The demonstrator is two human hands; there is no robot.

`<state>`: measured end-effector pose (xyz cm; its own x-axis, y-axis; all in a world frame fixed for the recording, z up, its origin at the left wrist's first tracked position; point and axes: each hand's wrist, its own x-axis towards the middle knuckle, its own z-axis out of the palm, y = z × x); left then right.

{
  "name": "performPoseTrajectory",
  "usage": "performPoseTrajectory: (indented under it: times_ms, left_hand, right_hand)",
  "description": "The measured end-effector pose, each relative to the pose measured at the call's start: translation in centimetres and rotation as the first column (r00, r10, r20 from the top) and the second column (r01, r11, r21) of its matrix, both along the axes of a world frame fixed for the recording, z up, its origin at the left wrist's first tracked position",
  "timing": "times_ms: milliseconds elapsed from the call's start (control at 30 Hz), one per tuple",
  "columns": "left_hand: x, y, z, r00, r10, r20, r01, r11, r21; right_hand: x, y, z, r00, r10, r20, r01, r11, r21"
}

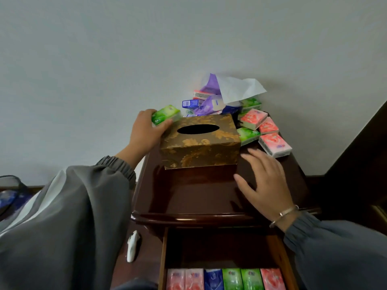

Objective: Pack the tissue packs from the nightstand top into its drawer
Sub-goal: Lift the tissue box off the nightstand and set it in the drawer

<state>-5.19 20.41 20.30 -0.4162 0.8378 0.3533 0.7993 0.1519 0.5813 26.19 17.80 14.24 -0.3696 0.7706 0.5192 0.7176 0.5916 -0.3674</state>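
My left hand grips a green tissue pack at the back left of the dark wooden nightstand top, beside a gold patterned tissue box. My right hand hovers open over the top's right side, fingers spread, holding nothing. Several pink packs and green packs lie at the back right. Behind the box sit blue and purple packs. The drawer below stands open, with a row of pink, blue and green packs along its front.
A loose white tissue sticks up from the pile against the grey wall. A small white object lies on the floor left of the nightstand. A dark wooden bed frame rises at the right. A dark bag sits far left.
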Motion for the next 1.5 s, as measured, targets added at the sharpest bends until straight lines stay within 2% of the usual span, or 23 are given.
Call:
performPoseTrajectory:
  times_ms: [33, 100, 233, 333, 467, 567, 733, 833, 933, 1000, 1067, 1133, 1167, 1233, 1300, 1367, 1433, 1500]
  left_hand:
    - [-0.7, -0.7, -0.3, 0.998, 0.049, 0.031, -0.050, 0.999, 0.015]
    - [-2.0, -2.4, -1.3, 0.992, 0.113, 0.057, -0.113, 0.994, -0.004]
    - [-3.7, -5.5, -3.4, 0.984, 0.169, 0.054, -0.165, 0.984, -0.071]
    - [-4.2, -7.1, -4.4, 0.979, 0.190, 0.078, -0.182, 0.978, -0.099]
    - [-3.5, -8.9, -5.6, 0.972, 0.209, 0.103, -0.190, 0.967, -0.169]
    - [-2.2, -10.7, -6.2, 0.964, 0.232, 0.130, -0.209, 0.963, -0.171]
    - [1.7, -12.1, -7.3, 0.990, 0.138, 0.018, -0.132, 0.974, -0.185]
    - [4.0, -12.0, -7.6, 0.991, 0.117, -0.068, -0.130, 0.967, -0.221]
    - [5.2, -11.8, -7.4, 0.988, 0.089, -0.127, -0.128, 0.931, -0.342]
    - [5.8, -11.9, -6.6, 0.990, 0.118, -0.082, -0.139, 0.924, -0.357]
    - [6.7, -12.4, -5.0, 0.982, 0.173, 0.074, -0.150, 0.956, -0.251]
    - [7.8, -13.6, -3.2, 0.934, 0.114, 0.339, -0.076, 0.989, -0.124]
    - [8.4, -14.6, -2.3, 0.871, 0.053, 0.489, -0.007, 0.995, -0.096]
    - [9.7, -17.4, -0.7, 0.669, -0.028, 0.743, 0.167, 0.980, -0.112]
    - [10.7, -20.2, -0.4, 0.539, 0.008, 0.842, 0.348, 0.909, -0.231]
    - [11.6, -22.6, -1.0, 0.493, 0.060, 0.868, 0.458, 0.830, -0.317]
    - [12.4, -24.5, -2.0, 0.453, 0.110, 0.885, 0.463, 0.819, -0.338]
    - [13.0, -26.0, -2.9, 0.331, 0.177, 0.927, 0.469, 0.822, -0.324]
  right_hand:
    - [-1.3, 0.5, 1.2, 0.999, 0.044, -0.022, -0.042, 0.997, 0.072]
    - [-4.3, 1.9, 3.6, 0.995, 0.088, 0.042, -0.092, 0.990, 0.103]
    - [-9.4, 4.9, 6.6, 0.921, 0.143, 0.362, -0.117, 0.989, -0.093]
    - [-11.2, 5.8, 6.6, 0.875, 0.241, 0.419, -0.146, 0.958, -0.248]
    - [-11.0, 5.4, 6.7, 0.909, 0.278, 0.311, -0.188, 0.939, -0.289]
    - [-9.3, 3.9, 6.6, 0.931, 0.281, 0.234, -0.228, 0.946, -0.231]
    - [-5.2, -0.2, 7.5, 0.954, 0.298, -0.014, -0.298, 0.948, -0.110]
    - [-3.1, -2.3, 8.3, 0.936, 0.351, -0.013, -0.350, 0.931, -0.107]
    - [-1.1, -4.1, 8.5, 0.930, 0.368, 0.026, -0.361, 0.923, -0.135]
    - [0.5, -5.2, 8.6, 0.922, 0.380, 0.072, -0.366, 0.918, -0.150]
    - [2.0, -6.4, 8.8, 0.906, 0.406, 0.120, -0.386, 0.909, -0.156]
    - [3.4, -7.8, 8.8, 0.871, 0.448, 0.201, -0.427, 0.893, -0.138]
    - [4.1, -8.7, 8.6, 0.847, 0.469, 0.252, -0.453, 0.883, -0.124]
    - [5.3, -10.4, 8.2, 0.793, 0.508, 0.337, -0.498, 0.859, -0.124]
    - [6.2, -12.0, 7.7, 0.743, 0.541, 0.394, -0.540, 0.832, -0.125]
    - [6.7, -13.5, 7.1, 0.707, 0.554, 0.439, -0.564, 0.817, -0.122]
    - [6.9, -14.9, 6.4, 0.696, 0.559, 0.451, -0.575, 0.810, -0.117]
    - [6.9, -16.0, 5.3, 0.700, 0.553, 0.452, -0.571, 0.813, -0.111]
